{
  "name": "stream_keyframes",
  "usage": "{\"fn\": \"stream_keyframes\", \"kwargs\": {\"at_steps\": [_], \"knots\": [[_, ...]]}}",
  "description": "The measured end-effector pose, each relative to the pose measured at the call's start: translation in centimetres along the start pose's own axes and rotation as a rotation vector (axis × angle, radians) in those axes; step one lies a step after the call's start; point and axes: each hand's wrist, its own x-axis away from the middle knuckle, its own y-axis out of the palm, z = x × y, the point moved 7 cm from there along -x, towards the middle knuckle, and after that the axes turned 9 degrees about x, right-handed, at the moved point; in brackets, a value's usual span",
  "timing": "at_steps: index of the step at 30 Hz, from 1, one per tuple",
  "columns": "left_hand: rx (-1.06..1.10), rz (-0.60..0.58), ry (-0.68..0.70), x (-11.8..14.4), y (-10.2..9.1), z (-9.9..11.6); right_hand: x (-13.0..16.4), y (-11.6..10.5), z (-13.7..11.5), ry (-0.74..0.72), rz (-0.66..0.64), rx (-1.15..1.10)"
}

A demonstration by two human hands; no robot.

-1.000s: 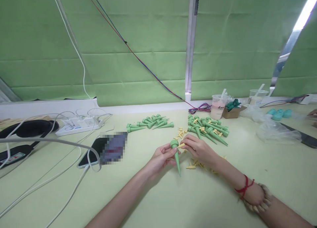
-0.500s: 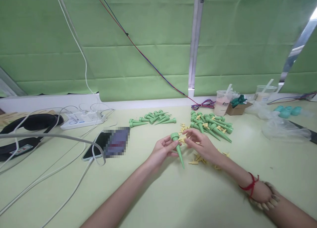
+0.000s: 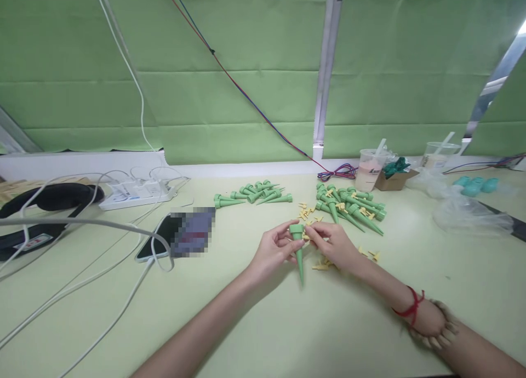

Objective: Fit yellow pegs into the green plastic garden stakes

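My left hand point(image 3: 274, 250) grips a green watering spike point(image 3: 299, 260) near its wide collar, its tapered tip pointing down. My right hand point(image 3: 335, 245) is pinched on a small yellow valve point(image 3: 306, 237), which meets the side of the spike just under the collar. Whether the valve is seated in the spike I cannot tell. Loose yellow valves point(image 3: 304, 210) lie behind my hands, and more yellow valves point(image 3: 320, 267) lie partly hidden under my right wrist.
Green spikes point(image 3: 275, 197) lie in a group at the back, and another spike pile point(image 3: 361, 208) with yellow valves sits to its right. A phone point(image 3: 160, 238), white cables and a power strip point(image 3: 137, 196) are on the left. A drink cup point(image 3: 367, 172) and plastic bags point(image 3: 468, 213) stand right.
The spike has moved slightly right and turned more upright. My right hand has come in against it, and a yellow valve now shows between its fingertips and the spike.
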Motion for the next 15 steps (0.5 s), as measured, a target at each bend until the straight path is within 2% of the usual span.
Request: {"fn": "stream_keyframes", "kwargs": {"at_steps": [2,4,6,10,15], "knots": [[-0.055,0.033,0.048,0.1,0.0,0.4,0.1,1.5,0.8,0.176,-0.152,-0.201],[-0.058,0.035,0.052,0.1,0.0,0.6,0.3,2.3,1.1,0.26,-0.248,-0.332],[0.021,0.01,0.003,0.0,-0.1,0.3,0.3,1.7,1.0,0.223,-0.197,-0.266],[0.237,-0.028,-0.102,-0.1,-0.4,-0.1,0.1,-0.5,0.2,0.014,-0.014,0.022],[0.349,-0.066,-0.183,0.1,0.0,0.2,0.1,-0.8,0.2,-0.068,0.014,0.058]]}}
